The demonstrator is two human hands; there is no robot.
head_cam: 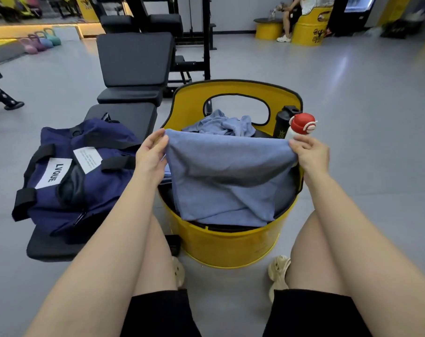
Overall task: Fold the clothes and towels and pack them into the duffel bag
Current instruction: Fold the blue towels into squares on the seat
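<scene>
Two hands, left (150,154) and right (310,152), pinched a blue towel's (228,181) upper corners above the yellow drum seat (230,246). Its drape hid the seat top; the duffel bag (80,171) lay on the table (53,246).

Blue-grey towel (230,176); navy duffel bag (77,176) — black straps, white labels; yellow barrel seat (230,246); black bench (123,113); seemingly white bottle (300,127) — red cap.

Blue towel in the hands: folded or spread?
Folded once: the towel hangs doubled from its top edge, pinched by left hand and right hand.
</scene>
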